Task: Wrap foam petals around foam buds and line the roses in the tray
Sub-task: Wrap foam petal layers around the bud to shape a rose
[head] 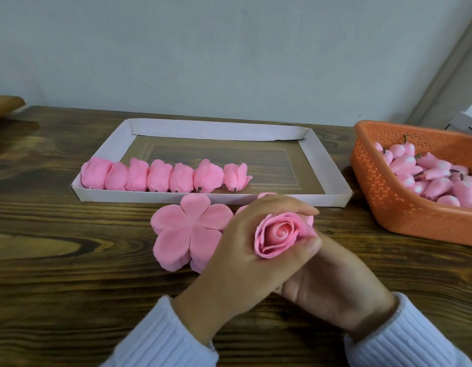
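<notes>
A pink foam rose (279, 234) is held above the table, its spiral centre facing up. My left hand (245, 250) curls round its left side, fingers arched over the top. My right hand (332, 284) cups it from below and right, thumb pressing the petals. A stack of flat five-lobed pink foam petals (187, 231) lies just left of my hands. In the white cardboard tray (319, 165) behind, several finished roses (163, 176) lie in a row along the front wall, from its left end.
An orange perforated basket (388, 197) full of pink foam buds (436, 178) stands at the right on the dark wooden table (70, 260). A grey wall rises behind the table. A brown object (4, 105) sits at the far left edge.
</notes>
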Action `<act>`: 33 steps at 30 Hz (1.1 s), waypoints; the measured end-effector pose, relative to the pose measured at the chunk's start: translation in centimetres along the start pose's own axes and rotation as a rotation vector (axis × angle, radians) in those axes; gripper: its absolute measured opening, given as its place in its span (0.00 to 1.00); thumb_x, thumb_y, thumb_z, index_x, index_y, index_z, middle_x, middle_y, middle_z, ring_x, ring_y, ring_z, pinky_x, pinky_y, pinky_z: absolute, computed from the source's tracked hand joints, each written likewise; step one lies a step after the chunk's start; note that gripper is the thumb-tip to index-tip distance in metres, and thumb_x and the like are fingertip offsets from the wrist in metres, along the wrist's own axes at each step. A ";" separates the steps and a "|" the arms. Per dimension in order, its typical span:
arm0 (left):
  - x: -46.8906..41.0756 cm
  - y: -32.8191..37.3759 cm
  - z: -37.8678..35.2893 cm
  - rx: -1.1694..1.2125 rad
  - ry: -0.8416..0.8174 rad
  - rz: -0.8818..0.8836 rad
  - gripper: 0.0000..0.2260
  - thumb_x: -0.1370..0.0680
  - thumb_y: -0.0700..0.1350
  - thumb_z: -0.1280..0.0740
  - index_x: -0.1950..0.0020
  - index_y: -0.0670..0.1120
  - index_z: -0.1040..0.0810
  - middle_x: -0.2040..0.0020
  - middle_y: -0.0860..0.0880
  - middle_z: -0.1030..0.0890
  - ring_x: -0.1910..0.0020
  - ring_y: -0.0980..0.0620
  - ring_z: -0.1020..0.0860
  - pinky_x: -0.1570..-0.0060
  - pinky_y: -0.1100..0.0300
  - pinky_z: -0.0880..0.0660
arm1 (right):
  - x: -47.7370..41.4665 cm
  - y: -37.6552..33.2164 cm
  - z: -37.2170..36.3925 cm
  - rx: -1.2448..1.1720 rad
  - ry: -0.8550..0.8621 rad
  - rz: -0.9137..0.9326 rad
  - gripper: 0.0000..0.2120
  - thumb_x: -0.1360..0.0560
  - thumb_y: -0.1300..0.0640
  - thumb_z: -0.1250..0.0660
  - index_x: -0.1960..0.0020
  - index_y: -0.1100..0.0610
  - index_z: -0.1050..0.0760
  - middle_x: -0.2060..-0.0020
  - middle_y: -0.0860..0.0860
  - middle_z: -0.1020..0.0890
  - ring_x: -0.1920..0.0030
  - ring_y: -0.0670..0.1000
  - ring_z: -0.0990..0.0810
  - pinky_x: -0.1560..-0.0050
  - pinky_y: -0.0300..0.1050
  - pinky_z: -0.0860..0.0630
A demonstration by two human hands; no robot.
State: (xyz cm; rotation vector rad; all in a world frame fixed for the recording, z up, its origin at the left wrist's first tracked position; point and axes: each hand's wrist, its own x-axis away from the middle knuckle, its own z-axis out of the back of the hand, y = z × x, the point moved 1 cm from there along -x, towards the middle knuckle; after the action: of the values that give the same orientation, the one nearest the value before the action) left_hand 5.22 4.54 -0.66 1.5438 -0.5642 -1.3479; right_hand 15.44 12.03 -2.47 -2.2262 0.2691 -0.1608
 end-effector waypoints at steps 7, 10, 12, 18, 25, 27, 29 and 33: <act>0.0 -0.5 -0.2 0.060 -0.015 0.042 0.20 0.34 0.42 0.23 0.45 0.50 0.22 0.46 0.55 0.19 0.44 0.57 0.21 0.46 0.67 0.26 | 0.0 -0.2 -0.3 -0.080 -0.017 0.030 0.17 0.24 0.55 0.31 0.38 0.61 0.23 0.43 0.58 0.19 0.41 0.54 0.20 0.43 0.48 0.22; 0.1 -0.6 -0.2 0.064 0.026 0.005 0.23 0.36 0.44 0.22 0.45 0.57 0.25 0.46 0.55 0.19 0.45 0.56 0.20 0.46 0.66 0.25 | 0.0 -0.2 -0.3 -0.162 -0.005 0.064 0.19 0.28 0.60 0.28 0.39 0.65 0.23 0.44 0.61 0.19 0.42 0.56 0.19 0.43 0.49 0.22; 0.1 -0.6 -0.2 0.075 0.025 0.009 0.24 0.36 0.43 0.22 0.45 0.58 0.26 0.46 0.55 0.19 0.45 0.58 0.20 0.47 0.67 0.25 | 0.1 -0.3 -0.3 -0.178 -0.002 0.073 0.21 0.30 0.61 0.25 0.39 0.65 0.23 0.45 0.61 0.19 0.43 0.56 0.19 0.43 0.50 0.21; 0.1 -0.6 -0.2 0.039 0.031 0.004 0.25 0.35 0.40 0.22 0.42 0.49 0.26 0.47 0.56 0.20 0.47 0.61 0.21 0.49 0.69 0.26 | 0.1 -0.3 -0.3 -0.153 -0.002 0.077 0.28 0.34 0.61 0.22 0.37 0.66 0.25 0.44 0.62 0.21 0.43 0.58 0.20 0.41 0.52 0.23; 0.0 -0.3 -0.1 0.055 0.044 0.030 0.10 0.30 0.45 0.27 0.52 0.43 0.21 0.53 0.52 0.18 0.51 0.58 0.19 0.52 0.69 0.26 | -0.1 -0.1 -0.3 -0.108 0.011 0.043 0.30 0.33 0.53 0.22 0.36 0.63 0.26 0.42 0.61 0.22 0.41 0.57 0.22 0.39 0.53 0.25; 0.0 -0.2 0.0 0.075 0.059 0.022 0.09 0.29 0.46 0.28 0.51 0.45 0.20 0.53 0.52 0.17 0.52 0.59 0.19 0.53 0.70 0.25 | -0.1 -0.2 -0.2 -0.103 0.006 0.022 0.29 0.31 0.52 0.24 0.35 0.63 0.26 0.41 0.61 0.22 0.40 0.56 0.22 0.38 0.52 0.26; 0.0 -0.1 -0.1 0.088 0.068 0.011 0.07 0.29 0.45 0.29 0.52 0.46 0.20 0.54 0.53 0.17 0.52 0.59 0.19 0.54 0.70 0.25 | -0.1 -0.2 -0.3 -0.116 0.000 0.014 0.27 0.30 0.52 0.25 0.35 0.63 0.25 0.41 0.60 0.21 0.40 0.55 0.21 0.38 0.51 0.24; 0.0 0.1 -0.1 0.098 0.097 -0.003 0.05 0.28 0.44 0.30 0.53 0.51 0.19 0.56 0.57 0.17 0.53 0.60 0.19 0.54 0.71 0.25 | -0.1 -0.3 -0.2 -0.150 -0.002 0.016 0.29 0.27 0.52 0.28 0.31 0.64 0.31 0.38 0.61 0.22 0.39 0.56 0.22 0.37 0.52 0.25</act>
State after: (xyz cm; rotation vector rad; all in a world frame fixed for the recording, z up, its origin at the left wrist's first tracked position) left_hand 5.36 4.58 -0.57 1.6808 -0.5746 -1.2559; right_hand 15.37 12.09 -2.11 -2.3716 0.3070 -0.1332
